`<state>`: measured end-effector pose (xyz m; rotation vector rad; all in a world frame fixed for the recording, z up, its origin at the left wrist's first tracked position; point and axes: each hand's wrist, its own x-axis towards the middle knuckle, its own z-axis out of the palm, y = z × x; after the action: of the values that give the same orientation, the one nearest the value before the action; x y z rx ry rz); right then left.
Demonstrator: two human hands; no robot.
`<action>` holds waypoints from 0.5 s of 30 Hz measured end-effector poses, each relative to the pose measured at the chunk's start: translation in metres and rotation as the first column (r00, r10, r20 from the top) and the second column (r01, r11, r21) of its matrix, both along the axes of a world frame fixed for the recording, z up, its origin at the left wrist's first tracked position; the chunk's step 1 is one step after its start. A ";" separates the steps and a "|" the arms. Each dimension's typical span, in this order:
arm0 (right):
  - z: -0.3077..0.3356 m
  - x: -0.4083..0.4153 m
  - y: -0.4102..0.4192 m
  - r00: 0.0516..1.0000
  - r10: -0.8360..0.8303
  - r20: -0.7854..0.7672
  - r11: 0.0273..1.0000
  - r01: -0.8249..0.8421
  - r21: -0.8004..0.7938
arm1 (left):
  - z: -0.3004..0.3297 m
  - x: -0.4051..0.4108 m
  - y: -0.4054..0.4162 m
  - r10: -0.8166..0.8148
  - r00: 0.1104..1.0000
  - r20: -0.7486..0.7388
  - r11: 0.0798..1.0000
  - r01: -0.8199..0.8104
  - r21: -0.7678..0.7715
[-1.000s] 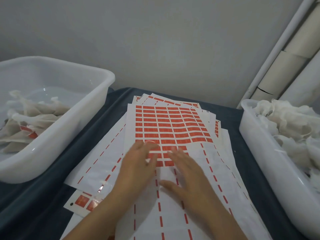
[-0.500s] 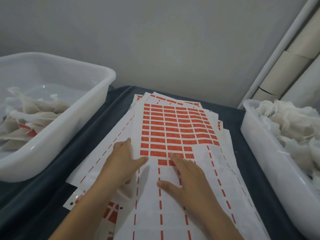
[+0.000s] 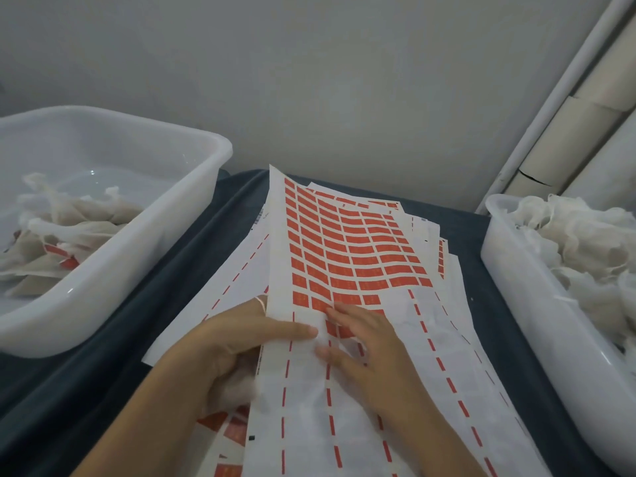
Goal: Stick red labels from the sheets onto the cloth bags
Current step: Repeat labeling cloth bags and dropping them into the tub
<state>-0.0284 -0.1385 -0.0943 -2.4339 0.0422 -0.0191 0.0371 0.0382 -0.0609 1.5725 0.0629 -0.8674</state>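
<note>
The left hand grips the left edge of the top sheet at lower centre, thumb on top, fingers curled beneath, so that edge is lifted and the sheet tilts up toward the left. The right hand lies flat and spread on the same sheet just right of the thumb, fingertips touching the lowest red labels. More sheets lie fanned underneath on the dark cloth. Something pale under the left palm is too blurred to name. Labelled bags sit in the left tub; plain bags fill the right tub, cut off by the frame edge. Strips of bare cloth separate the sheets from both tubs.
</note>
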 end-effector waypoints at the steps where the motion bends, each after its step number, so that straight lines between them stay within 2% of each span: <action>1: 0.000 0.000 0.000 1.000 0.001 0.006 1.000 -0.001 -0.012 | -0.002 -0.001 -0.001 0.006 1.000 -0.012 1.000 -0.006 0.003; 6: 0.007 -0.003 -0.002 0.995 -0.032 0.093 0.999 0.029 0.032 | -0.003 0.000 -0.003 0.034 0.999 -0.010 0.997 -0.034 -0.062; 10: 0.011 -0.007 -0.004 0.970 -0.109 0.216 0.992 0.094 0.080 | -0.005 -0.005 -0.003 0.012 0.999 0.038 0.994 -0.008 -0.106; 15: 0.012 -0.009 -0.004 0.949 -0.123 0.291 0.989 0.092 0.118 | -0.007 -0.005 -0.010 0.042 0.995 0.088 0.993 -0.032 -0.117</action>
<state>-0.0373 -0.1427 -0.0819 -2.2971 0.0391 -0.4230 0.0321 0.0285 -0.0680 1.4960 -0.0222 -0.7566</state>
